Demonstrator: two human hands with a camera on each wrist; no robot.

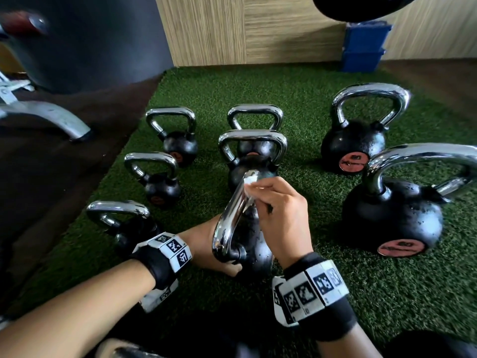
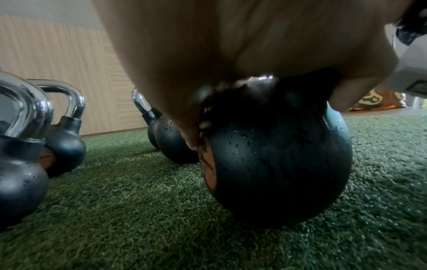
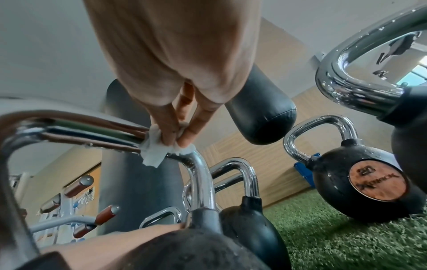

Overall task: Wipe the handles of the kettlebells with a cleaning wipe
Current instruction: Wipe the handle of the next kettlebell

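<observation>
A black round kettlebell (image 1: 247, 244) with a chrome loop handle (image 1: 232, 213) is held on the green artificial turf (image 1: 387, 293), near the person and in the middle of the group. Its ball is gripped from the left side by the left hand (image 1: 204, 244), the thumb curled against the near face and the fingers wrapped over the top of the ball, as is seen in the left wrist view. A small white crumpled cleaning wipe (image 3: 157, 151) is pinched between the thumb and fingertips (image 3: 184, 140) of the right hand (image 1: 281, 215) and is pressed against the top bar of the handle, at its far corner. Water droplets are seen on the black ball.

Seven other black kettlebells with chrome handles are stood upright on the turf around it: three small ones (image 1: 162, 184) to the left, two medium ones (image 1: 254, 151) just behind, and two large ones (image 1: 392, 215) to the right, the latter marked with orange round labels (image 1: 400, 248). A wood-grain wall panel (image 1: 232, 29) and stacked blue boxes (image 1: 364, 47) are seen beyond the turf.
</observation>
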